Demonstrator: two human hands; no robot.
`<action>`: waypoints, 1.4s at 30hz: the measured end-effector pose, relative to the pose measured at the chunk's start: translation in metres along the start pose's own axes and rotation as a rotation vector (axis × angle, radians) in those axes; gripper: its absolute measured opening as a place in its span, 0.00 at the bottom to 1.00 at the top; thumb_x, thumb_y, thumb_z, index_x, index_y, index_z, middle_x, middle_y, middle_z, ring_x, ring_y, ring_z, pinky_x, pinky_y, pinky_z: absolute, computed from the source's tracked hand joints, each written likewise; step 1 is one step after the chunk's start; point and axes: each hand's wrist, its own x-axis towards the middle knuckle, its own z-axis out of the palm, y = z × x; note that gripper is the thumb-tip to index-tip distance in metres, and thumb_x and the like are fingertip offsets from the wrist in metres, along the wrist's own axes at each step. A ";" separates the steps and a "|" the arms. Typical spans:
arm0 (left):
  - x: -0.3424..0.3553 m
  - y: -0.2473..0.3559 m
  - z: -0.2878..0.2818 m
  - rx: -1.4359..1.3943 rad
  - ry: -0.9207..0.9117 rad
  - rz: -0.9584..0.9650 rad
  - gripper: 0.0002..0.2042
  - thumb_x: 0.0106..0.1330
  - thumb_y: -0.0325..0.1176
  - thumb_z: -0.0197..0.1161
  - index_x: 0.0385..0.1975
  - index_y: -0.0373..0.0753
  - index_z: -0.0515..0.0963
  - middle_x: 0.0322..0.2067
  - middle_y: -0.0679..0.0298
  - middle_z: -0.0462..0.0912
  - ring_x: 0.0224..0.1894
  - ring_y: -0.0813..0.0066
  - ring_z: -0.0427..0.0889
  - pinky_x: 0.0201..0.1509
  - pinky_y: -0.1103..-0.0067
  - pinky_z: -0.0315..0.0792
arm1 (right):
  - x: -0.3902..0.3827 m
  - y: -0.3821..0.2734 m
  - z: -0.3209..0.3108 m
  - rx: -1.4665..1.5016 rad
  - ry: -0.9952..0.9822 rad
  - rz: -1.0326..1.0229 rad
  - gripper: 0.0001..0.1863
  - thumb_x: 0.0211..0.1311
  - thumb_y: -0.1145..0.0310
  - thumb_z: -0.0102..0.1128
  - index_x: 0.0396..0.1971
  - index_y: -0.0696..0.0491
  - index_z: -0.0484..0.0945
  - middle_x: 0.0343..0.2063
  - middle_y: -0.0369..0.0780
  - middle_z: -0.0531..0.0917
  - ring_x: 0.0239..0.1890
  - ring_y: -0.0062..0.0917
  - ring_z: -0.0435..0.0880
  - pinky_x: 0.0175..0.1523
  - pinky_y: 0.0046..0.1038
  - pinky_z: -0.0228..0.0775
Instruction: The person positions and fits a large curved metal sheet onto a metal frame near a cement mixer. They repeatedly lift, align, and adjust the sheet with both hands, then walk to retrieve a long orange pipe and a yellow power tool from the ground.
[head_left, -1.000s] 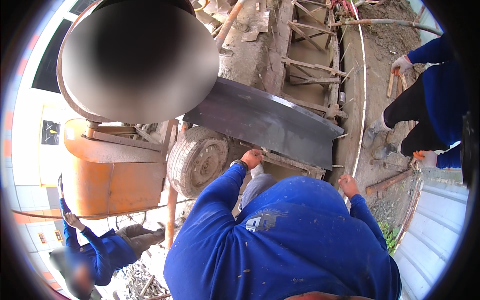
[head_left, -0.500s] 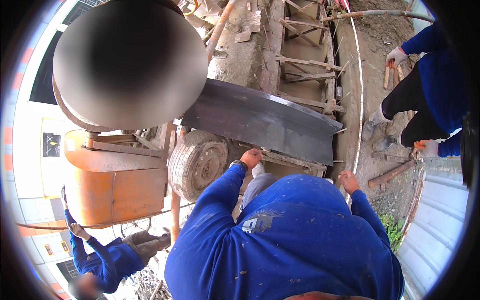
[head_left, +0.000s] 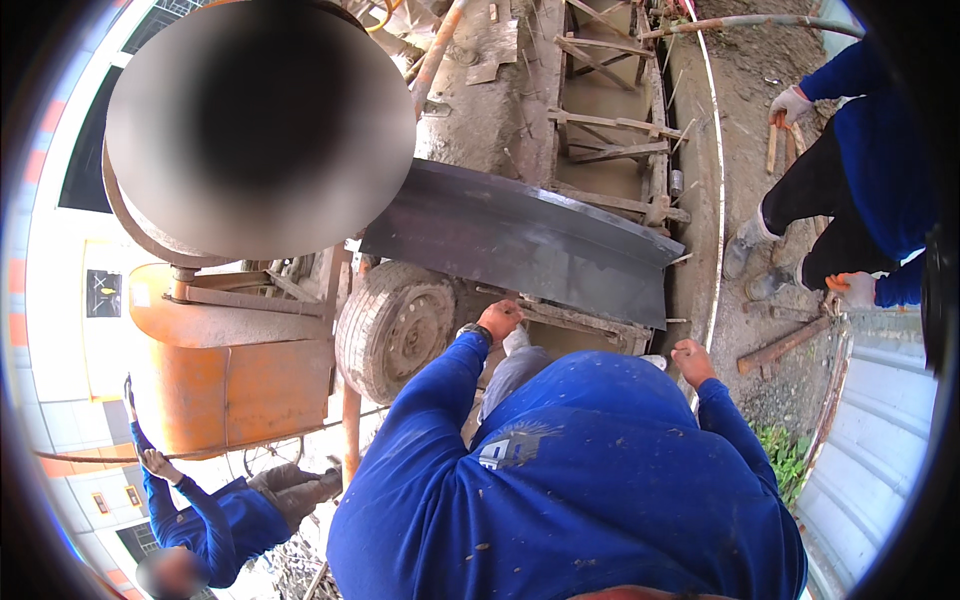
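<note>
My left hand [head_left: 500, 320] is curled closed with its back up, near the lower edge of a bent dark metal sheet [head_left: 530, 240]. Whatever may be inside its fingers is hidden. A watch [head_left: 476, 331] is on that wrist. Out to the right, beside a white hose-like line [head_left: 716, 200], my right hand [head_left: 692, 362] is in a loose fist, and nothing shows in it. The sheet slopes from below a large round drum opening [head_left: 260, 130], which is blurred, toward a trench with timber bracing [head_left: 615, 150]. A muddy wheel [head_left: 400, 330] stands left of my left hand.
An orange machine body [head_left: 235, 385] fills the left. At right, a co-worker's gloved hand [head_left: 790, 106] is by some wood strips [head_left: 772, 150]; the other glove [head_left: 852, 289] is near corrugated sheeting [head_left: 870, 400]. Another person [head_left: 225, 525] stands at lower left. Rods stick out along the trench.
My right hand has shifted slightly left and up. A pale tip, apparently of a boot, now shows beside it. My left hand has hardly moved.
</note>
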 end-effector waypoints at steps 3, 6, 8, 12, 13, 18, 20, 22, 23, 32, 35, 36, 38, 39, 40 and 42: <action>-0.005 0.009 -0.001 -0.049 -0.030 -0.050 0.19 0.67 0.43 0.66 0.50 0.37 0.83 0.39 0.55 0.90 0.39 0.69 0.89 0.49 0.71 0.80 | -0.006 -0.013 -0.001 0.026 -0.004 0.045 0.18 0.61 0.64 0.69 0.45 0.60 0.82 0.38 0.47 0.88 0.42 0.34 0.88 0.50 0.34 0.77; -0.006 0.012 0.000 -0.064 -0.032 -0.060 0.18 0.67 0.41 0.66 0.51 0.36 0.82 0.39 0.56 0.90 0.39 0.69 0.90 0.48 0.72 0.81 | -0.009 -0.011 0.000 0.059 -0.002 0.059 0.17 0.62 0.64 0.68 0.45 0.61 0.82 0.37 0.47 0.88 0.41 0.33 0.87 0.48 0.34 0.77; -0.007 0.014 -0.001 -0.070 -0.042 -0.045 0.17 0.68 0.37 0.65 0.52 0.35 0.82 0.40 0.57 0.90 0.39 0.71 0.90 0.47 0.74 0.82 | -0.009 -0.006 0.005 0.086 0.008 0.059 0.17 0.62 0.65 0.68 0.45 0.61 0.81 0.36 0.47 0.88 0.40 0.32 0.87 0.48 0.34 0.77; -0.009 0.000 -0.006 -0.063 -0.042 -0.060 0.17 0.69 0.38 0.65 0.52 0.36 0.82 0.42 0.58 0.89 0.40 0.72 0.90 0.46 0.74 0.81 | -0.012 -0.007 0.018 0.098 -0.011 0.039 0.17 0.62 0.64 0.67 0.44 0.61 0.81 0.36 0.47 0.88 0.40 0.34 0.87 0.48 0.35 0.77; -0.011 -0.004 -0.011 -0.036 -0.031 -0.061 0.17 0.69 0.38 0.65 0.52 0.36 0.82 0.43 0.58 0.89 0.40 0.72 0.90 0.46 0.75 0.81 | -0.015 -0.013 0.023 0.087 -0.022 0.048 0.17 0.62 0.63 0.68 0.44 0.61 0.81 0.36 0.47 0.88 0.40 0.36 0.87 0.48 0.36 0.77; -0.001 0.027 0.015 -0.150 -0.082 -0.053 0.17 0.69 0.39 0.66 0.53 0.37 0.82 0.42 0.60 0.88 0.38 0.71 0.89 0.41 0.75 0.80 | -0.022 0.061 0.017 -0.118 0.052 -0.280 0.17 0.63 0.61 0.66 0.45 0.57 0.79 0.39 0.49 0.84 0.44 0.43 0.83 0.50 0.42 0.75; -0.007 0.013 0.016 -0.227 -0.097 -0.115 0.17 0.69 0.39 0.66 0.54 0.37 0.81 0.44 0.61 0.88 0.37 0.71 0.88 0.40 0.75 0.80 | -0.014 0.039 0.013 -0.151 0.015 -0.283 0.17 0.64 0.58 0.65 0.44 0.56 0.80 0.41 0.50 0.83 0.47 0.47 0.82 0.52 0.45 0.74; -0.008 0.018 0.024 -0.168 -0.125 -0.177 0.18 0.70 0.38 0.65 0.56 0.38 0.80 0.44 0.64 0.87 0.38 0.72 0.88 0.37 0.76 0.78 | -0.023 0.021 -0.004 -0.178 0.007 -0.232 0.18 0.66 0.54 0.62 0.44 0.54 0.82 0.43 0.49 0.84 0.50 0.47 0.82 0.54 0.47 0.74; -0.007 0.027 0.032 -0.130 -0.145 -0.191 0.18 0.70 0.38 0.65 0.57 0.39 0.80 0.44 0.65 0.87 0.38 0.73 0.88 0.37 0.77 0.77 | -0.029 0.022 -0.014 -0.174 -0.014 -0.097 0.18 0.68 0.54 0.60 0.44 0.52 0.84 0.45 0.48 0.84 0.52 0.46 0.82 0.56 0.47 0.74; 0.031 0.113 0.050 0.077 -0.306 -0.047 0.17 0.71 0.36 0.63 0.57 0.37 0.79 0.44 0.64 0.86 0.37 0.76 0.87 0.35 0.79 0.76 | -0.106 0.102 -0.019 0.238 0.256 0.341 0.21 0.62 0.52 0.63 0.44 0.54 0.85 0.48 0.51 0.86 0.53 0.46 0.84 0.60 0.41 0.74; 0.042 0.147 0.049 0.105 -0.326 0.024 0.17 0.72 0.36 0.62 0.57 0.35 0.78 0.44 0.63 0.86 0.36 0.78 0.86 0.35 0.81 0.74 | -0.151 0.146 0.006 0.296 0.417 0.379 0.18 0.61 0.55 0.66 0.39 0.56 0.85 0.38 0.48 0.88 0.42 0.37 0.88 0.50 0.38 0.78; 0.044 0.163 0.038 0.125 -0.306 0.053 0.17 0.72 0.36 0.62 0.57 0.35 0.78 0.44 0.63 0.85 0.36 0.78 0.85 0.35 0.81 0.74 | -0.156 0.138 0.010 0.345 0.411 0.428 0.19 0.60 0.53 0.65 0.38 0.56 0.85 0.40 0.49 0.87 0.45 0.42 0.87 0.53 0.40 0.77; 0.044 0.193 0.038 0.172 -0.334 0.112 0.17 0.72 0.35 0.61 0.57 0.35 0.78 0.44 0.64 0.85 0.38 0.78 0.85 0.36 0.81 0.74 | -0.181 0.151 0.028 0.436 0.447 0.505 0.20 0.60 0.52 0.65 0.37 0.56 0.86 0.41 0.51 0.87 0.47 0.46 0.86 0.55 0.41 0.76; 0.047 0.194 0.035 0.184 -0.346 0.101 0.17 0.73 0.35 0.60 0.57 0.36 0.77 0.46 0.64 0.84 0.38 0.77 0.85 0.38 0.80 0.74 | -0.187 0.152 0.038 0.469 0.467 0.527 0.20 0.60 0.53 0.65 0.36 0.57 0.86 0.40 0.51 0.88 0.47 0.46 0.86 0.55 0.41 0.76; 0.051 0.195 0.032 0.196 -0.357 0.091 0.16 0.74 0.34 0.59 0.58 0.37 0.76 0.49 0.63 0.84 0.39 0.76 0.85 0.40 0.79 0.75 | -0.192 0.152 0.050 0.502 0.485 0.548 0.19 0.60 0.54 0.65 0.36 0.57 0.86 0.40 0.51 0.88 0.47 0.46 0.86 0.55 0.41 0.76; 0.060 0.193 0.029 0.217 -0.381 0.071 0.16 0.74 0.34 0.57 0.59 0.38 0.75 0.51 0.63 0.83 0.40 0.76 0.85 0.41 0.79 0.75 | -0.196 0.146 0.066 0.450 0.528 0.544 0.12 0.62 0.65 0.65 0.37 0.59 0.84 0.31 0.43 0.88 0.33 0.28 0.87 0.43 0.34 0.80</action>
